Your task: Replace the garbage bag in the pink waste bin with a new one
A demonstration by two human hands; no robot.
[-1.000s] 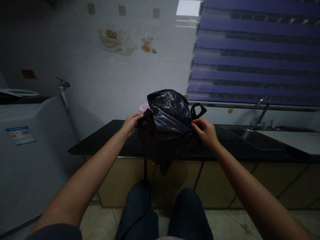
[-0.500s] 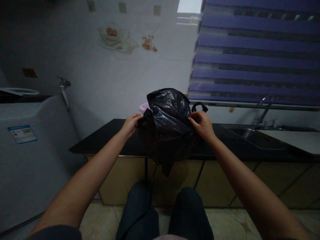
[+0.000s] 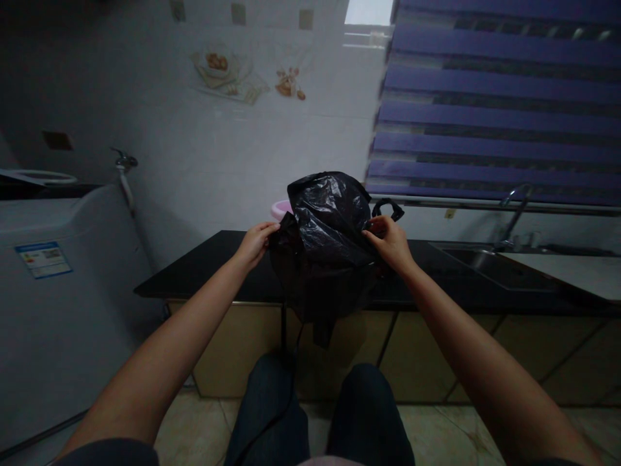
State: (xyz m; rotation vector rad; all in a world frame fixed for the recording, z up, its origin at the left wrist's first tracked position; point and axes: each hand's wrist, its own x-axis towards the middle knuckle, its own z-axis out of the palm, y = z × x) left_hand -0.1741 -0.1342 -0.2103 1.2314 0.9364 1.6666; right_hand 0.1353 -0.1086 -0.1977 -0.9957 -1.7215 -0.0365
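A black plastic bag [image 3: 332, 223] is spread between my two hands, its lower part hanging over the front edge of the countertop. My left hand [image 3: 256, 243] pinches the bag's left edge between thumb and fingers. On the other side my right hand [image 3: 389, 241] is closed on the bag's right edge, and a handle loop sticks up just beyond those fingers. Behind the bag shows the rim of a pink container [image 3: 281, 209]; the rest of it is hidden by the bag.
The black countertop [image 3: 208, 265] runs above pale cabinets [image 3: 233, 349]. To the right are a sink [image 3: 499, 268], a faucet [image 3: 515, 213] and a light board [image 3: 572, 272]. A white washing machine [image 3: 72, 310] stands left. A dark cord [image 3: 292, 382] hangs before my legs.
My right hand has shifted slightly left with the bag's edge. The bag's lower flap hangs a little lower. My left hand has barely moved.
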